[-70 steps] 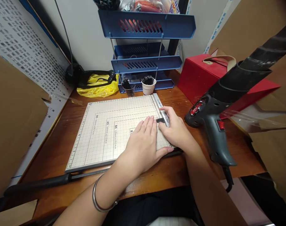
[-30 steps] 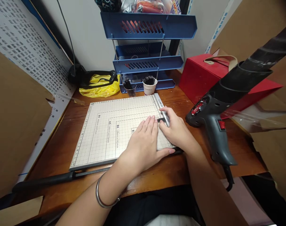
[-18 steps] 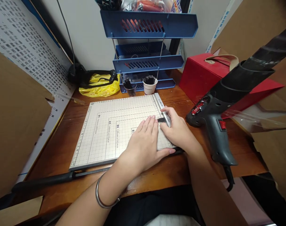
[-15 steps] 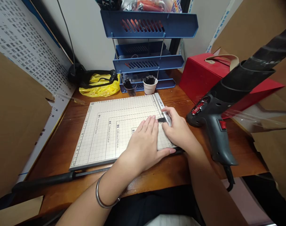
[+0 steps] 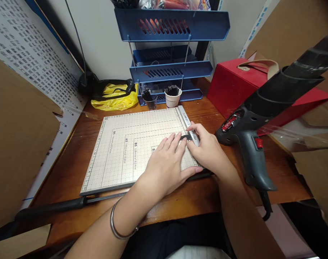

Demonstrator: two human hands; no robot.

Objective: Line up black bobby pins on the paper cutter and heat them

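Note:
A thin bundle of black strands (image 5: 186, 137) lies on a cream gridded paper cutter (image 5: 115, 154), against its metal ruler strip (image 5: 183, 114). My left hand (image 5: 165, 162) rests flat on the board, fingers stretched and slightly spread, its fingertips at the left end of the bundle. The left thumb reaches to the board's near right edge. My right hand (image 5: 207, 149) is curled over the ruler strip, thumb and index finger on either side of the bundle's right end. Its other fingers are mostly hidden. The cutter's black-handled blade arm (image 5: 53, 208) lies along the near side.
A heat gun (image 5: 251, 144) stands at the right, before a red box (image 5: 234, 86). Behind the board are a paper cup (image 5: 172, 99) and a clear cup (image 5: 151, 103) of black strands. A blue tiered rack (image 5: 172, 27) and yellow bag (image 5: 112, 102) are at the back.
My left fingers have spread a little, the index finger parting from the others beside the bundle. My right hand has shifted slightly right in the view. The bundle stays between the hands.

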